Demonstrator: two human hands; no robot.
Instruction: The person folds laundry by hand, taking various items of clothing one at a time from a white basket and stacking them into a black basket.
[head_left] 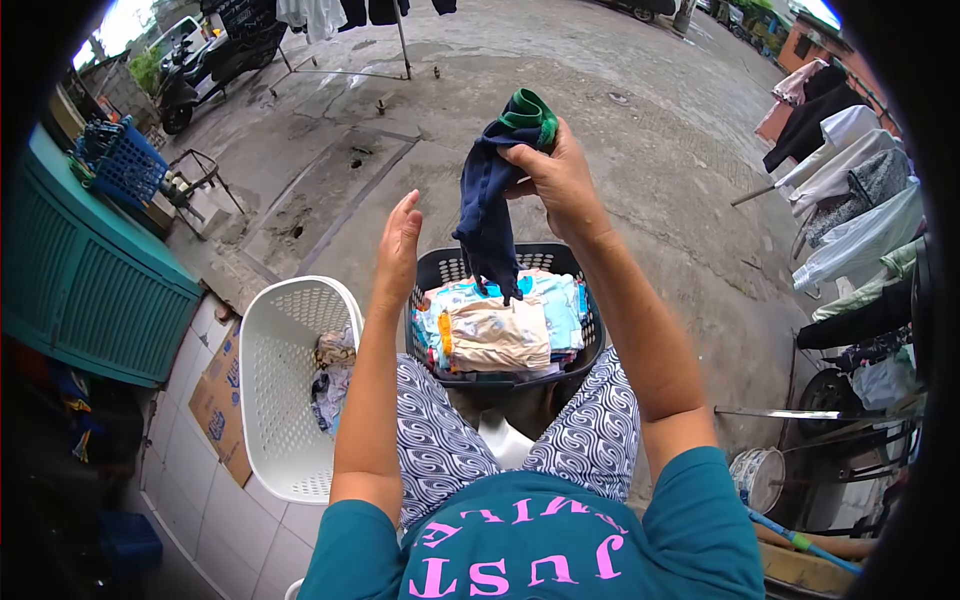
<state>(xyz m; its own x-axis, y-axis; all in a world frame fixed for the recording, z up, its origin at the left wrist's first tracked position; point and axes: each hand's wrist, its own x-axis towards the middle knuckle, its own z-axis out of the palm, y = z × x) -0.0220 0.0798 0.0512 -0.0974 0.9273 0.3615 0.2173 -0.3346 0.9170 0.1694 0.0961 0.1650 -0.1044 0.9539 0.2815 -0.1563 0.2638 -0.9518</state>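
Note:
My right hand [567, 190] is raised and pinches a small navy garment [484, 200] near its green band [528, 115]; the rest of the cloth hangs down. Across from it, my left hand [402, 240] is held upright with its fingers stretched out and nothing in it. Below the garment, a dark basket [592, 335] stands in front of my knees. It holds stacked folded clothes, with a beige folded piece [495, 337] on top. The hanging end of the navy cloth overlaps this pile in the view.
Left of my legs stands a white laundry basket [285, 400] with some crumpled clothes inside. Flattened cardboard [220, 400] lies on the tiles beside it. Clothes hang on a rack [845, 190] at the right. A blue basket [122, 160] and a motorbike [220, 65] are at the far left.

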